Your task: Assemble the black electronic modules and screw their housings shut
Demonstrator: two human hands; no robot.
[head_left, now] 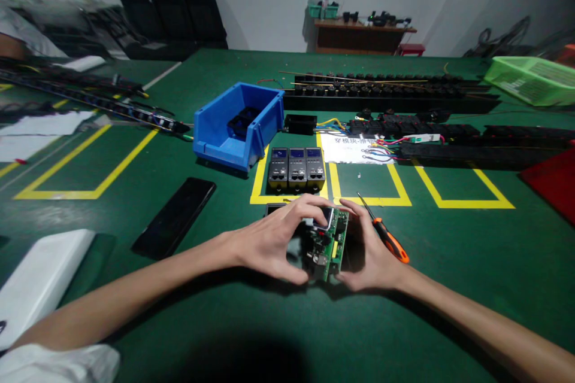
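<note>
A green circuit board [335, 244] with a small display and several soldered parts is held upright over the green table, between both hands. My left hand [274, 242] grips it from the left, fingers over the display at the top and thumb near the bottom. On the other side my right hand [372, 254] curls around the board's right edge, its thumb low. Just beyond stand three black modules [297, 169] with small screens, side by side. Another dark module [275, 208] is partly hidden behind my left hand. An orange-and-black screwdriver [390, 240] lies beside my right hand.
A blue bin [265, 125] holds dark parts. Left of it lies a black phone-like slab [175, 218], then a white case [45, 281]. Long black module strips [395, 99] with wires line the back, near a green basket [532, 81]. A person's sleeve [27, 30] shows far left.
</note>
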